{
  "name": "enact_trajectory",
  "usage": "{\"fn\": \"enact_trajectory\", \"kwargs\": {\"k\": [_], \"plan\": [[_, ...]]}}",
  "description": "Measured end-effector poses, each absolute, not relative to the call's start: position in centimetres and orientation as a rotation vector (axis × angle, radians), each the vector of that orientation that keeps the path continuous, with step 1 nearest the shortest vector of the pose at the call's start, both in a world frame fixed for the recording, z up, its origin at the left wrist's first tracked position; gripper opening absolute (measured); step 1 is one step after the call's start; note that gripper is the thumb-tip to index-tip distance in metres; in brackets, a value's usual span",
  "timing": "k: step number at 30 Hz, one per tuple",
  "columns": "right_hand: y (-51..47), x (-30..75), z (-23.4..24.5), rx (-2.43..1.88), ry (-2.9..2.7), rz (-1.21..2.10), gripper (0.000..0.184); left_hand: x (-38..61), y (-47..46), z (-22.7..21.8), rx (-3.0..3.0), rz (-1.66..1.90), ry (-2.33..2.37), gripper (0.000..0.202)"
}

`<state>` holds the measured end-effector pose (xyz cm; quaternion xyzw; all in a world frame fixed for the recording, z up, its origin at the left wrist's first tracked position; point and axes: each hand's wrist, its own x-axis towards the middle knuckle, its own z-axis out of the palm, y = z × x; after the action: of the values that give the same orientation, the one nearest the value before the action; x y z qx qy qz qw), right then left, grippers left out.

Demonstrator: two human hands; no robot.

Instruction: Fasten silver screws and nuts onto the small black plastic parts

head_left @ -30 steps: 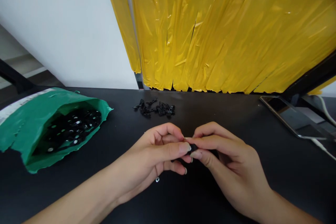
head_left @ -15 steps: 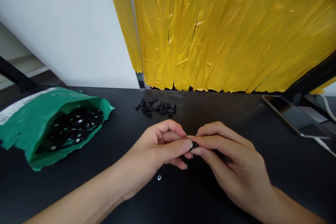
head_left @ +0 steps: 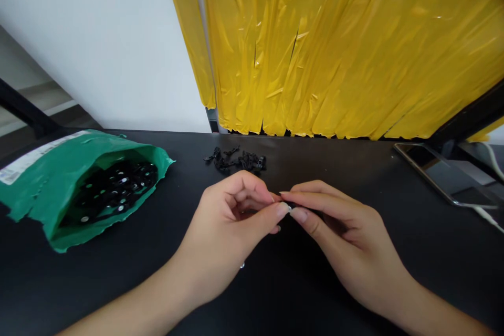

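Note:
At the centre, the fingertips of both hands meet around a small black part (head_left: 290,204), mostly covered by the fingers. A shiny silvery bit shows at its near edge. My left hand (head_left: 240,215) pinches it between thumb and forefinger, the other fingers curled behind. From the other side, the thumb and forefinger of my right hand (head_left: 342,226) close on it too. A small silvery ring-like piece (head_left: 242,265) lies on the table, partly hidden by my left wrist.
Beyond my hands sits a loose pile of small black pieces (head_left: 246,160). On the left lies an open green bag (head_left: 51,189) holding many black parts with silvery discs. A phone-like device (head_left: 437,170) with a white cable rests at right. Yellow plastic sheeting (head_left: 315,52) hangs behind the black table (head_left: 307,294).
Both hands have shifted slightly up, and the left hand has turned a little. A silvery bit now shows at the fingertips, where black showed before. The left wrist now partly covers the silvery piece on the table.

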<state>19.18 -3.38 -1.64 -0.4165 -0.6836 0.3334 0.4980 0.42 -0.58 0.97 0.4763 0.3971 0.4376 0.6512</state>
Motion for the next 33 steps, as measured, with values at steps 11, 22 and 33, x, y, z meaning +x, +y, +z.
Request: {"fn": "enact_trajectory", "kwargs": {"k": [11,22,33], "plan": [[-3.83,19.03,-1.40,-1.071,-1.648,0.772,0.029,0.16,-0.59,0.38,1.157,0.995,0.967,0.023],[-3.80,18.75,-1.27,-1.050,-1.615,0.810,0.031,0.12,-0.49,0.12,1.084,0.929,0.905,0.026],[-4.04,18.81,-1.12,-1.059,-1.618,0.797,0.029,0.39,-0.65,0.62,1.131,1.004,0.896,0.030]]}}
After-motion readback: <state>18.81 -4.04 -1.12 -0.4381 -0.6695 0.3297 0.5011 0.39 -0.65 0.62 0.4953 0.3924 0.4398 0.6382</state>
